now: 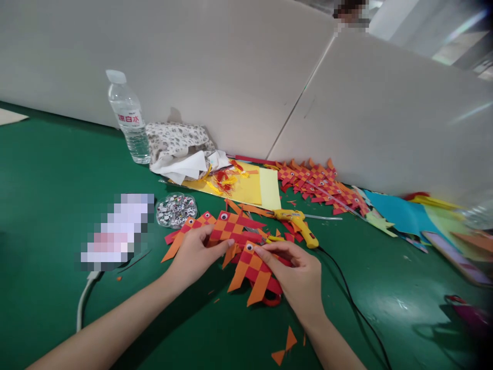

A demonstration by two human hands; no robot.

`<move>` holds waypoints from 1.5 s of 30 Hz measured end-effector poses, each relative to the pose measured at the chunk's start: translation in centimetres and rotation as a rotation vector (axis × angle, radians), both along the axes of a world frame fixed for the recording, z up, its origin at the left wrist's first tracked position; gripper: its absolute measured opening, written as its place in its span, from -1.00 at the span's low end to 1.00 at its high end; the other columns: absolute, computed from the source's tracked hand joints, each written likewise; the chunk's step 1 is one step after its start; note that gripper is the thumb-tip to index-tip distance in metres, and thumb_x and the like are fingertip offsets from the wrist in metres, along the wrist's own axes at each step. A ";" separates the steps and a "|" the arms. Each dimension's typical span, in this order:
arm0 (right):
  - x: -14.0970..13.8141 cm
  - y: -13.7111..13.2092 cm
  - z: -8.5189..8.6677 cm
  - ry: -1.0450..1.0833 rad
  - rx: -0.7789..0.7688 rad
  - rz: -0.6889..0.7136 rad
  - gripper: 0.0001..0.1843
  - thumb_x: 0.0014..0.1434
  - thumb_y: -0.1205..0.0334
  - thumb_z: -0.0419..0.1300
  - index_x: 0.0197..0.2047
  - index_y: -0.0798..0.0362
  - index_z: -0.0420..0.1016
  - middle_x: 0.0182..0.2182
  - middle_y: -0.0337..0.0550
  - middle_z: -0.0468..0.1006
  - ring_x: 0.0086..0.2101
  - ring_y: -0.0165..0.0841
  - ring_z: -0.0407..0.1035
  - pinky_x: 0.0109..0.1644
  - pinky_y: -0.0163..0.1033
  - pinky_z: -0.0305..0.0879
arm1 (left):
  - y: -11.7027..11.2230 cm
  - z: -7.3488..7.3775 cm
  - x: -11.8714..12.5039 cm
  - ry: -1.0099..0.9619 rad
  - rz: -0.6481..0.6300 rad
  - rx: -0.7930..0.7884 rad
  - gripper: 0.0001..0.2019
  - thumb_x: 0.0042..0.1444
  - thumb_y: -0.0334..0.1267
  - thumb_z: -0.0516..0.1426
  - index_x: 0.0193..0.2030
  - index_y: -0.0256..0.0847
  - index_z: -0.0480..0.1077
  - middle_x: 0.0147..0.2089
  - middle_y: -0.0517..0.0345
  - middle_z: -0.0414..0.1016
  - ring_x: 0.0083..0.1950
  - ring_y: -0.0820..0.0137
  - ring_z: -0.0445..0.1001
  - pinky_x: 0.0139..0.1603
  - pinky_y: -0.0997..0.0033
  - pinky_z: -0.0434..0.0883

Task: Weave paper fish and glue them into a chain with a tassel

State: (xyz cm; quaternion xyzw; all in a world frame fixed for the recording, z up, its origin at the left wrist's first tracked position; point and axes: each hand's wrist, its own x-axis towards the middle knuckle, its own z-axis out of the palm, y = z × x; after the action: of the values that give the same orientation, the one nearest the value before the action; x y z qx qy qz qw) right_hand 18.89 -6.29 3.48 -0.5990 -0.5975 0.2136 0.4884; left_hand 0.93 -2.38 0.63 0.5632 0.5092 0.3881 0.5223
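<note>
My left hand [196, 251] rests with curled fingers on the edge of a woven red-and-orange paper fish [230, 227] lying on the green table [57, 180]. My right hand [296, 272] pinches another woven paper fish [252, 270] with a googly eye, fingers closed on its upper edge. A third fish [188, 228] lies just left of my left hand. Red scissor handles [272, 298] peek out under the held fish.
A yellow glue gun [298, 224] with black cord lies behind my hands. A clear dish of googly eyes [176, 209], a water bottle [129, 121], yellow paper sheets [265, 187], a pile of finished fish [319, 185], coloured paper [400, 213] and orange scraps [285, 347] surround them.
</note>
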 end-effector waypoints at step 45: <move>-0.1 0.6 -1.2 0.272 -0.309 0.163 -0.56 -0.12 0.13 0.35 -0.19 -0.02 0.29 -0.45 -0.26 0.53 -0.40 -0.37 0.45 -0.37 -0.33 0.35 | -0.8 0.9 0.5 -0.300 -0.131 -0.167 -0.76 -0.13 -0.30 0.25 -0.24 -0.17 0.45 -0.21 0.17 0.58 -0.19 0.30 0.54 -0.16 0.36 0.47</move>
State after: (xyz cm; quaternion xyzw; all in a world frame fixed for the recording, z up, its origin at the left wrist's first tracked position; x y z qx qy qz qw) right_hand 18.77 -5.70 2.32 -0.5823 -0.5327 0.4200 0.4480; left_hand 1.40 -3.21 1.55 0.4855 0.4182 0.3893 0.6617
